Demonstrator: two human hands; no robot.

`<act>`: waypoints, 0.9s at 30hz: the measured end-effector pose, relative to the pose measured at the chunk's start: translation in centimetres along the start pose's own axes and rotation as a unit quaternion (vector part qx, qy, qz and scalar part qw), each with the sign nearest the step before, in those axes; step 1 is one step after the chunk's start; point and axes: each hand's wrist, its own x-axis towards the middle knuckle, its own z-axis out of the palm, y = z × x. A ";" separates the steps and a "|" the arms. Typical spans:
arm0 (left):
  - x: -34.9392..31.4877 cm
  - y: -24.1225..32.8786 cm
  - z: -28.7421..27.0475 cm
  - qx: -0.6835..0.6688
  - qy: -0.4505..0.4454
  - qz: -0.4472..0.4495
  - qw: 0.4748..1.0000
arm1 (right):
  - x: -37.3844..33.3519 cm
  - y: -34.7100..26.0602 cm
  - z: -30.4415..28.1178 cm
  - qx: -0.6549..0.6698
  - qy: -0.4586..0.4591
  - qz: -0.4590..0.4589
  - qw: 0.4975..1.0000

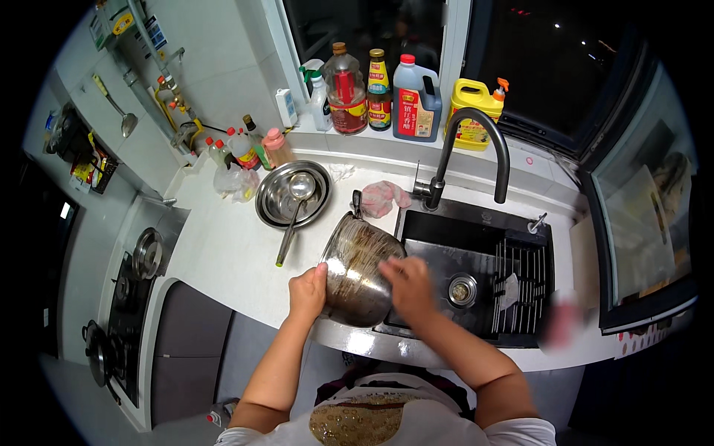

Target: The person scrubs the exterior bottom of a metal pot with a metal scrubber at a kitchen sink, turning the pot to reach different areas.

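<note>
A steel pot [361,271] with brown scorch marks and pale streaks lies tipped at the counter's front, beside the sink's left edge. One dark handle [358,202] sticks out at its far end. My left hand [307,293] is closed on the pot's near left edge, the thumb pointing up. Against the stained surface on the right side is my right hand [410,285], fingers curled together and blurred by motion. Whatever those fingers hold, if anything, is hidden. A crumpled pink cloth [383,199] lies just behind the pot.
Left of the pot stand nested steel bowls [268,204] with a ladle [301,187] resting in them. On the right is a black sink [439,253] with a tall faucet [483,119] and a wire rack [517,282]. Several bottles [348,89] line the windowsill. A stove [123,334] is far left.
</note>
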 end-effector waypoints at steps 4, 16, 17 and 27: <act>0.2 0.1 -0.2 -0.005 -0.019 -0.003 1.000 | -0.8 -1.1 -0.7 0.009 -0.027 -0.074 0.997; 2.1 1.1 0.9 0.021 -0.019 -0.007 1.000 | 2.2 -1.4 1.3 -0.021 -0.062 -0.142 0.988; 2.5 1.2 1.1 0.033 -0.017 -0.002 0.999 | 3.1 -0.8 1.6 -0.018 -0.053 -0.126 0.991; 3.8 1.0 1.6 0.075 -0.019 0.016 0.997 | 5.9 -1.8 1.7 0.056 -0.066 -0.175 0.981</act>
